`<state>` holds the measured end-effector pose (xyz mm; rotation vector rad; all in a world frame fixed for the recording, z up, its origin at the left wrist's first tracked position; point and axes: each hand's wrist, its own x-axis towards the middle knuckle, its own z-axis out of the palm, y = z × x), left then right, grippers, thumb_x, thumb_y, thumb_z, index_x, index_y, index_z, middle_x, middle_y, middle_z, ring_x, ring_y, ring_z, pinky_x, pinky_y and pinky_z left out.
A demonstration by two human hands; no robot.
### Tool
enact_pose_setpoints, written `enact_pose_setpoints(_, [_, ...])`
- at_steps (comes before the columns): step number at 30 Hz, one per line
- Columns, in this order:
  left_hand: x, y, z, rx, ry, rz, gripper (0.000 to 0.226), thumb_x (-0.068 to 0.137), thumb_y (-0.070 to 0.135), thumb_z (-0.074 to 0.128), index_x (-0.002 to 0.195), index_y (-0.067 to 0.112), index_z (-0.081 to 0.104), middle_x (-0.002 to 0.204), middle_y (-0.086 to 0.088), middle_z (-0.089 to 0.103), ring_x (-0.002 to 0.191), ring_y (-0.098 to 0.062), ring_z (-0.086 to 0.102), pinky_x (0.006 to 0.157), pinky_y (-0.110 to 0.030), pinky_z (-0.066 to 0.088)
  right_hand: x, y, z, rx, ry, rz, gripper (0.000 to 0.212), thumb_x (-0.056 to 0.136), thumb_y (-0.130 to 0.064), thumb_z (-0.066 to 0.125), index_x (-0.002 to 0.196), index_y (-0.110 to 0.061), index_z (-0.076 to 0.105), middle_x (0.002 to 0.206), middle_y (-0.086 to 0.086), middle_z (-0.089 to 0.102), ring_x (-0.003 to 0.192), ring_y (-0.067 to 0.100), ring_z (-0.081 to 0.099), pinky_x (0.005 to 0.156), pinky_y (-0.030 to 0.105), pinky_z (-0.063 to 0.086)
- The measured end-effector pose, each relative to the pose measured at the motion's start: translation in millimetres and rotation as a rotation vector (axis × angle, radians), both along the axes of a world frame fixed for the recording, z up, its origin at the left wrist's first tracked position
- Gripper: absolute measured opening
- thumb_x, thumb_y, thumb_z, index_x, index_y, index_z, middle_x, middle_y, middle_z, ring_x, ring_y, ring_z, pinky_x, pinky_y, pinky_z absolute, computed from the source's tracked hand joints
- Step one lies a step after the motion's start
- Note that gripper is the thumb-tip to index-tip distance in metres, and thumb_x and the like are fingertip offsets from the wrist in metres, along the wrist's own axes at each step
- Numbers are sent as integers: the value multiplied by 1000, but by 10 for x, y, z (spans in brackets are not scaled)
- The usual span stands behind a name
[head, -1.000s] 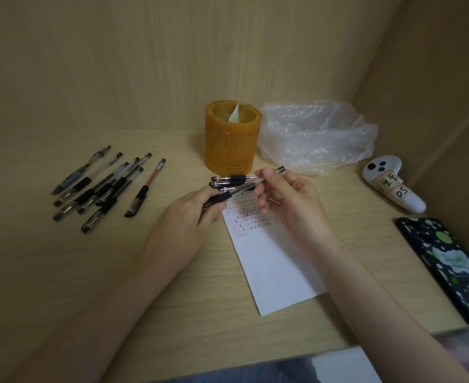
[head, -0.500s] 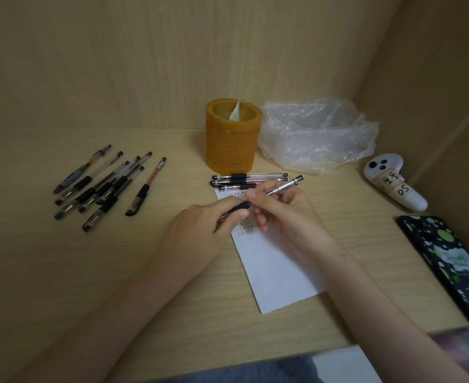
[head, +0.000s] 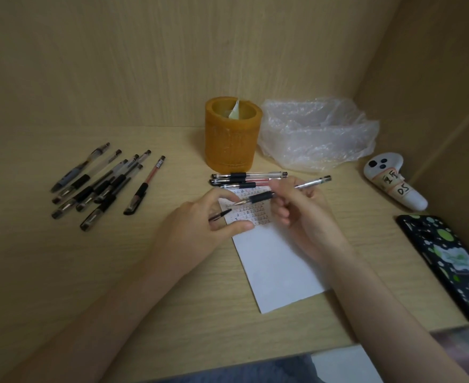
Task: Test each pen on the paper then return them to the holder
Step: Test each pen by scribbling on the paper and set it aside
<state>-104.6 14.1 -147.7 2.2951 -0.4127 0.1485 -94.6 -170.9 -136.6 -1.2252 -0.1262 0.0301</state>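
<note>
My right hand point(head: 299, 217) grips an uncapped clear pen point(head: 308, 185) with a black grip, its tip pointing left over the white paper point(head: 277, 261). My left hand point(head: 197, 228) pinches the pen's black cap point(head: 220, 216) just left of that tip. The top of the paper carries rows of small scribbles. The orange holder point(head: 232, 139) stands upright behind the paper with a folded slip inside. Three capped pens point(head: 248, 179) lie side by side between holder and paper. Several more pens point(head: 103, 183) lie in a loose group on the desk's left.
A crumpled clear plastic bag point(head: 316, 134) sits right of the holder. A white controller point(head: 393, 183) lies near the right wall. A black phone with green spots point(head: 454, 266) rests at the right edge. Wooden walls close in behind and at right.
The two hands have pulled apart: the cap came off the pen and stays with my left hand, while my right hand holds the pen body with its tip bared.
</note>
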Motion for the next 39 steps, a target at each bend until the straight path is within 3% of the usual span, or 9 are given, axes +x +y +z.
enact_pose_setpoints(3, [2, 28, 11, 103, -6, 64, 38, 68, 64, 62, 98, 42, 53, 44, 11, 38, 45, -3, 40, 48, -21, 28, 21, -75, 8, 100, 50, -74, 7, 86, -10, 58, 82, -12, 53, 52, -1, 37, 43, 13, 40, 40, 20, 32])
enact_pose_setpoints(6, [-17, 8, 10, 188, 22, 46, 44, 69, 65, 61, 105, 40, 55, 56, 17, 41, 65, 0, 49, 62, -21, 40, 17, -95, -14, 31, 57, -83, 24, 97, -15, 44, 113, -14, 61, 59, 11, 61, 59, 25, 66, 44, 23, 42])
enact_pose_setpoints(9, [-24, -3, 15, 253, 28, 29, 48, 69, 66, 61, 108, 39, 55, 56, 17, 37, 65, -2, 47, 67, -22, 42, -11, -41, -4, -134, 56, -91, 33, 96, -28, 49, 102, -1, 67, 77, 21, 72, 74, 28, 72, 42, 21, 41])
enact_pose_setpoints(12, [-14, -1, 5, 286, 35, 24, 49, 67, 68, 60, 107, 40, 55, 54, 16, 36, 62, -5, 45, 64, -24, 42, -38, 11, -29, -310, 30, -215, 35, 83, -32, 69, 76, 3, 66, 62, 14, 68, 54, 17, 64, 41, 16, 35])
enact_pose_setpoints(14, [-9, -6, -5, 289, 39, 22, 51, 66, 70, 59, 107, 40, 55, 53, 17, 37, 64, -7, 47, 72, -28, 49, -44, 40, -50, -404, -2, -269, 36, 78, -27, 77, 54, -7, 57, 48, 10, 56, 42, 13, 49, 43, 15, 35])
enact_pose_setpoints(16, [-11, -12, -5, 289, 37, 27, 52, 65, 70, 60, 107, 40, 56, 52, 17, 36, 64, -7, 48, 76, -31, 51, -35, 92, -71, -472, -18, -288, 43, 75, -26, 79, 46, -14, 50, 42, 2, 48, 37, 10, 39, 43, 17, 33])
enact_pose_setpoints(19, [-12, -17, -9, 288, 16, 38, 51, 65, 68, 62, 106, 39, 56, 51, 17, 36, 62, -5, 47, 69, -25, 47, -22, 157, -108, -558, -38, -330, 44, 78, -19, 76, 46, -14, 47, 37, -12, 40, 37, 3, 35, 44, 14, 30])
enact_pose_setpoints(25, [-8, -16, -19, 283, 23, 39, 50, 65, 69, 61, 105, 40, 56, 50, 16, 35, 56, -1, 43, 75, -28, 51, -33, 178, -180, -637, -64, -393, 35, 79, -7, 63, 50, -9, 45, 43, -11, 37, 45, 3, 34, 47, 16, 29])
enact_pose_setpoints(39, [-25, -24, 28, 306, 38, 16, 51, 67, 68, 60, 108, 39, 54, 52, 16, 36, 65, -7, 50, 75, -31, 52, -45, 182, -212, -654, -140, -366, 39, 82, -6, 63, 48, -13, 45, 40, -13, 39, 44, 2, 37, 49, 14, 31])
